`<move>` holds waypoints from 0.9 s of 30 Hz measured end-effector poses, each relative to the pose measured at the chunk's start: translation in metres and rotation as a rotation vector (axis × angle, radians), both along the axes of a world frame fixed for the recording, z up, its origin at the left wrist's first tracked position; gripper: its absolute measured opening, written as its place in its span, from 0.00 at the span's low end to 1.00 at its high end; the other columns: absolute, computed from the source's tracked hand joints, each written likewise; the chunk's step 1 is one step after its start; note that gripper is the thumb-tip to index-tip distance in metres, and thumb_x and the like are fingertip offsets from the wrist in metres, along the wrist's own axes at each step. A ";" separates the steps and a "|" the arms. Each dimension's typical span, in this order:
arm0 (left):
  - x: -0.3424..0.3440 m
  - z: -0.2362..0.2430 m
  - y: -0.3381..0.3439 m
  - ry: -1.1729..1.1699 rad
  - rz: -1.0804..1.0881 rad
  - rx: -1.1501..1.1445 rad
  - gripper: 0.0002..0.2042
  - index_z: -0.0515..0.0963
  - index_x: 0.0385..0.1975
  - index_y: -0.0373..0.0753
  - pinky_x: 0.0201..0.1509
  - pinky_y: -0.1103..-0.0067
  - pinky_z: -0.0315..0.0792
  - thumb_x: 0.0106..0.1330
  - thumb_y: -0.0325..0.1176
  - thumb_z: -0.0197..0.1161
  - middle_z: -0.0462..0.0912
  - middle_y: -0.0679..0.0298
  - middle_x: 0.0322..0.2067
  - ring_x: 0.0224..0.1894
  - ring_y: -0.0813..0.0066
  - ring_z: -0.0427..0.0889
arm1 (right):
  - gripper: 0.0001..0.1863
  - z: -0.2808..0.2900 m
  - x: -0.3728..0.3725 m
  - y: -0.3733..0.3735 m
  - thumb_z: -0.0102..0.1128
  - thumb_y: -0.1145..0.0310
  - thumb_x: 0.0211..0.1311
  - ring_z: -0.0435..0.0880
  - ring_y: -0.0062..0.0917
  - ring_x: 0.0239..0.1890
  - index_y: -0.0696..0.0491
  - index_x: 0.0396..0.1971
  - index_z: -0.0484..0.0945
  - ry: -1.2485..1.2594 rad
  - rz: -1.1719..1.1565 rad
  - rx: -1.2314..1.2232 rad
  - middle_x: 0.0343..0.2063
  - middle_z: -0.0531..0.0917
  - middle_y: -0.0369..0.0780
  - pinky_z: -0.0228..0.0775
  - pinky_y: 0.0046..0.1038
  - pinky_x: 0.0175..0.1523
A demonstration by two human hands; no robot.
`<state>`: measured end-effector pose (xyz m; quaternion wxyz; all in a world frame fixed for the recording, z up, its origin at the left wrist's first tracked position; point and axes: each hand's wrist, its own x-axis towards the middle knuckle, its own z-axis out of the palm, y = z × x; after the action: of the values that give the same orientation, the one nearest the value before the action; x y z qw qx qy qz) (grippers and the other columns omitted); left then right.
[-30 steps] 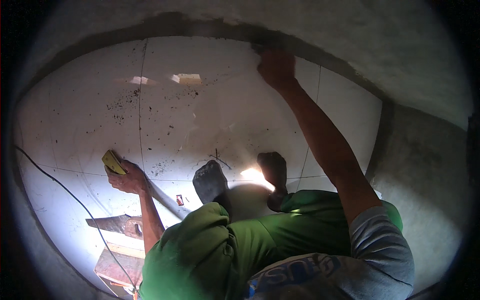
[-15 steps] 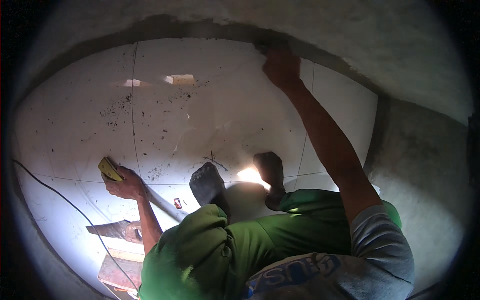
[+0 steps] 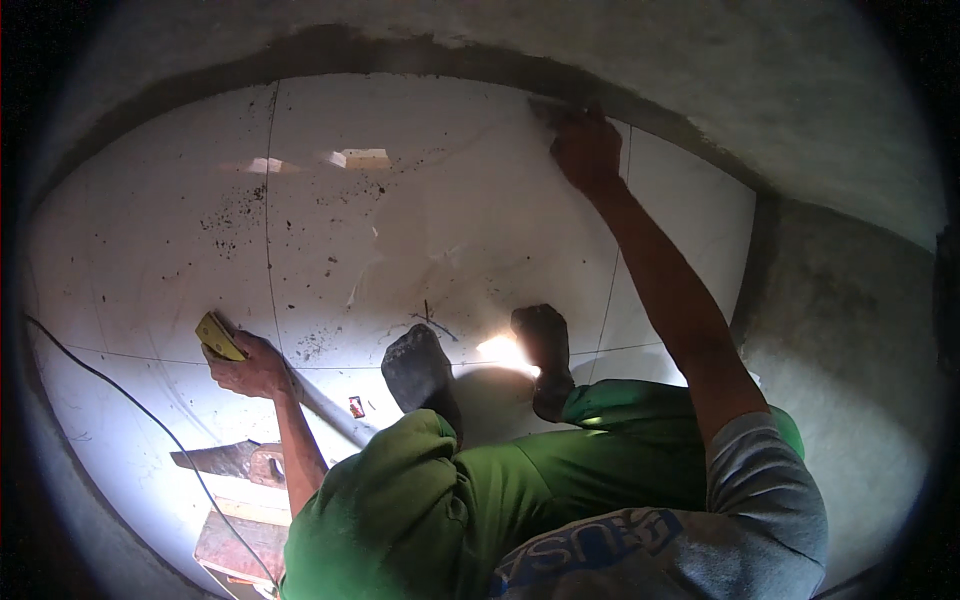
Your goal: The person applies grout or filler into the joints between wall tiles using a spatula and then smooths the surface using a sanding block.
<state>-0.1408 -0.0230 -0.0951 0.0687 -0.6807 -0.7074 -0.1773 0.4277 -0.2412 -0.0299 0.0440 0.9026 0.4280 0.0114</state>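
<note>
My left hand (image 3: 248,368) is closed around a yellow flat plate (image 3: 221,337) with small dark dots, held low over the white tiled floor (image 3: 470,200). Its exact kind does not show. At the far edge of the floor my right hand (image 3: 588,150) grips a thin, flat scraper (image 3: 546,112), whose blade lies at the foot of the wall. That hand's fingers are dim and partly hidden. A dark, rough band (image 3: 430,58) runs along the wall base just beyond the blade.
Dark crumbs (image 3: 235,212) are scattered over the tiles. A handsaw (image 3: 225,460) lies left of my leg beside a reddish box (image 3: 240,548), with a black cable (image 3: 150,412) crossing there. My dark-covered feet (image 3: 416,365) rest in the middle. A grey wall (image 3: 845,330) stands at right.
My right hand has moved a little to the right and nearer to me along the wall base with the scraper. The left hand and the yellow plate have stayed in place.
</note>
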 end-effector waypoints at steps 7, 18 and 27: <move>0.000 -0.002 -0.001 -0.022 -0.016 0.041 0.39 0.71 0.69 0.31 0.65 0.51 0.70 0.77 0.64 0.52 0.79 0.44 0.59 0.62 0.45 0.77 | 0.23 -0.004 0.006 -0.002 0.66 0.72 0.56 0.81 0.44 0.62 0.41 0.53 0.89 -0.010 0.043 -0.065 0.57 0.85 0.40 0.84 0.45 0.58; 0.011 0.012 -0.003 -0.021 -0.020 0.045 0.33 0.74 0.67 0.29 0.67 0.50 0.70 0.69 0.49 0.65 0.81 0.41 0.60 0.61 0.43 0.78 | 0.20 0.009 0.001 -0.005 0.67 0.70 0.60 0.81 0.43 0.62 0.51 0.53 0.87 0.026 -0.036 -0.049 0.57 0.84 0.45 0.83 0.45 0.58; 0.016 0.017 -0.001 -0.004 -0.019 0.083 0.31 0.77 0.65 0.29 0.62 0.50 0.75 0.69 0.47 0.66 0.85 0.41 0.55 0.56 0.40 0.83 | 0.18 0.004 0.018 -0.024 0.66 0.68 0.61 0.84 0.45 0.58 0.52 0.52 0.87 -0.106 0.024 -0.041 0.56 0.84 0.46 0.83 0.46 0.58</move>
<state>-0.1245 -0.0243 -0.0784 0.0937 -0.6836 -0.6931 -0.2087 0.4455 -0.2655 -0.0263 0.0852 0.8944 0.4361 0.0511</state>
